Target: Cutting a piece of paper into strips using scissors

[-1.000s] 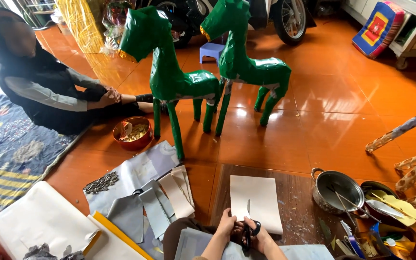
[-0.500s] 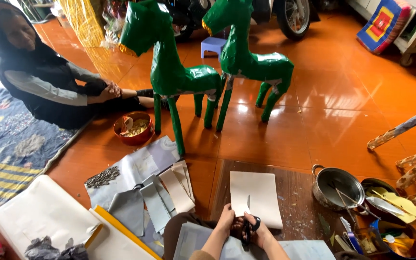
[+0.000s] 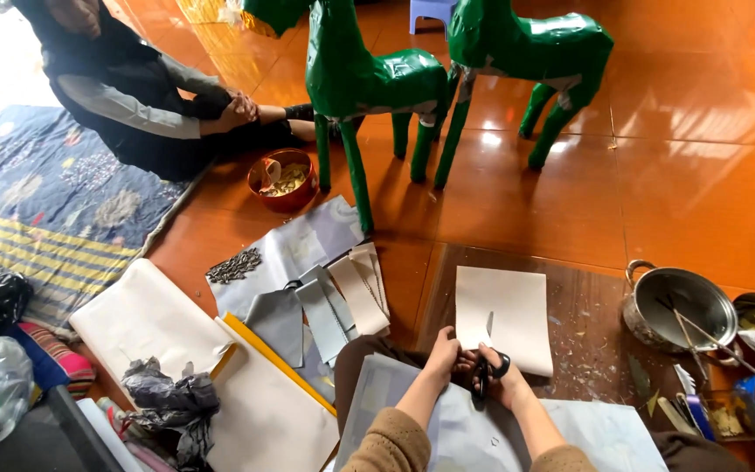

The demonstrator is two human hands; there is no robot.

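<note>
Scissors: black-handled, they lie in the right hand, low in the middle of the head view, just at the near edge of the white sheet.
Right hand: it grasps the scissors with the fingers through the handles; I cannot tell whether the blades are apart or together.
Left hand: it is curled and touches the right hand near the blades; something small may be pinched in it, but it is too small to tell.
White sheet: it lies flat on the brown board, beside the hands; a short dark slit shows in its near part, and the rest of it looks whole.
Pale blue sheet: it is spread under both forearms, near the person, with no cut line visible.
How far: judging from the one slit and the small scraps on the board, the cutting seems only started; most of the paper is not yet cut.
Grey strips: several cut pieces lie in a fan on the floor, left of the board.
Metal pot: it stands on the right with sticks inside it.
Green horse figures: two stand on the orange floor, well apart from the hands.
Another person: sits on the floor at the far left, beside a red bowl.
</note>
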